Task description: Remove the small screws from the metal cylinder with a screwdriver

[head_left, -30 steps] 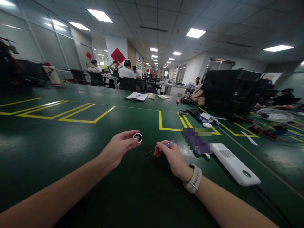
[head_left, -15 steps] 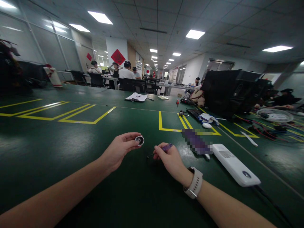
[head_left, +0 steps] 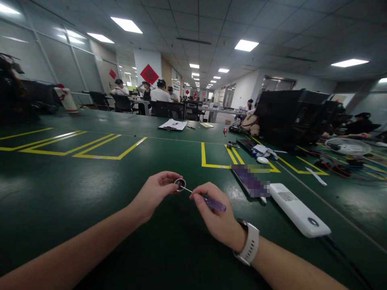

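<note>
Between the thumb and fingers of my left hand (head_left: pixel 155 193) is a small round part (head_left: pixel 180 185), with a pale rim and a dark hollow inside; its exact kind is not clear. My right hand (head_left: pixel 216 209) is closed around a screwdriver (head_left: pixel 215 204) with a see-through purple handle. Its thin shaft points left, and the tip reaches the hollow of the round part. Whether the tip touches anything inside is too small to tell. Both hands are held above the green tabletop (head_left: pixel 99 197).
Right of my right hand lie a phone (head_left: pixel 242 177), partly blurred out, and a white power strip (head_left: pixel 299 209) with a black cable. Farther back are a clipboard with papers (head_left: pixel 173 124), a red screwdriver (head_left: pixel 225 131), a cloth (head_left: pixel 263 151) and a black case (head_left: pixel 290 117). People sit at desks beyond.
My right hand has turned the screwdriver so that its shaft now points up-left, its tip brought to the round part. My left hand has shifted slightly right and down, still holding the part.
</note>
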The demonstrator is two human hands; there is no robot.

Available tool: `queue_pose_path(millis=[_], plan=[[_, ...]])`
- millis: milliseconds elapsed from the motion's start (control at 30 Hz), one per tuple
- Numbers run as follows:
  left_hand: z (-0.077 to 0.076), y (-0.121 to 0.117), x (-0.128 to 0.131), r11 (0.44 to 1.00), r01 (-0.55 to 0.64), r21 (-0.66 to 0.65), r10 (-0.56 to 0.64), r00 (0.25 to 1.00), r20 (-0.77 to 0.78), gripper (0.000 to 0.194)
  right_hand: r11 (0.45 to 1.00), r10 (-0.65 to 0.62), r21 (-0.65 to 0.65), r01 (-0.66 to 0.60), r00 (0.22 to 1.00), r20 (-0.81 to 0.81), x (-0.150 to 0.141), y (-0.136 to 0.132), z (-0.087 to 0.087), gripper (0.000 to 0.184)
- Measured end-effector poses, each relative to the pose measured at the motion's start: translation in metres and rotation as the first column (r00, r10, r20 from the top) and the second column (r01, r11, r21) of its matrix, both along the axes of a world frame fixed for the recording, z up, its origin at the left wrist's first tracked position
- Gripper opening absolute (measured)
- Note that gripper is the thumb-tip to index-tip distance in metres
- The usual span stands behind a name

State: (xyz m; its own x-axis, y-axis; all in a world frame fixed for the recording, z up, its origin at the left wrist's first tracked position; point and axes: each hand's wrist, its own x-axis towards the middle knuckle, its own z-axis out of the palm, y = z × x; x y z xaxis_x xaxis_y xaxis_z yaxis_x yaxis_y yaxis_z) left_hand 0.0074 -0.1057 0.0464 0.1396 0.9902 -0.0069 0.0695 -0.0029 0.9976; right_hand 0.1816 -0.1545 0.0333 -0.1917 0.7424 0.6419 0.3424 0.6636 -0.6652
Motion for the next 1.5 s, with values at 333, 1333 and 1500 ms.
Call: queue_pose_path(millis=[333,1333,1500], plan=[[0.004,-0.006,0.004,0.999,0.020,0.043,-0.019,0.999,-0.032,0.023,0.993,-0.017,0.114,0.007,0.996,0.084,-0.004,0.003,-0.004,0.008],[0.002,-0.008,0.004,0.993,0.001,0.116,0.010,0.995,-0.095,0.018,0.990,-0.031,0.144,-0.006,0.967,0.251,-0.007,-0.003,-0.005,0.007],[0.005,-0.010,0.005,0.994,0.009,0.107,0.003,0.994,-0.105,0.018,0.987,-0.016,0.158,-0.028,0.962,0.274,-0.007,-0.003,-0.007,0.008]])
